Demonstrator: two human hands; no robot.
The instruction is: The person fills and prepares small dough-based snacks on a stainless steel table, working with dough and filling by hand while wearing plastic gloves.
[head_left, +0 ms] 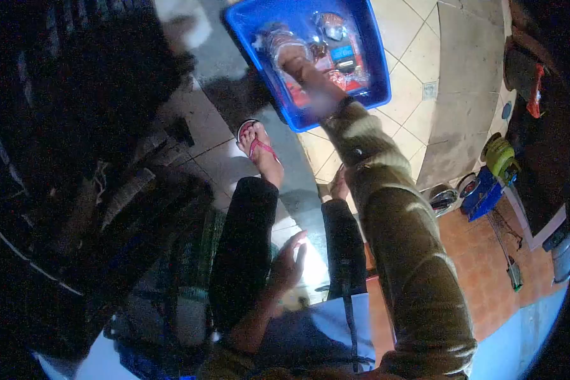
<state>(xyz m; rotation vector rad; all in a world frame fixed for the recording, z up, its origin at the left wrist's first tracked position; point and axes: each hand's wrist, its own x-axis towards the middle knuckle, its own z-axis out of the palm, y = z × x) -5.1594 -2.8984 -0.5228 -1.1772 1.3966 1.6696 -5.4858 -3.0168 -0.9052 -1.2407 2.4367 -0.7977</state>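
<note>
Right hand [307, 77] in far blue plastic tub [379, 60], at clear plastic package [286, 45], tub's left side; can't tell if gripping. Left hand [289, 263] near, loosely spread, apparently empty. Step: seemingly handling package; lifting would need firm hold.

Floor: cream tiles [411, 44] laid diagonally, a small square grate [429, 90] set at their edge, next to a grey-brown strip [465, 69]. Right side: rounded light-green container [500, 155] stood near a flat blue object [483, 195]; two round shiny items [443, 199], identity unclear, lay just beside the latter. Orange-brown tiles [465, 266] adjoined. Red item [536, 92] showed against dark surroundings, upper right. Far left too dark to read.
</note>
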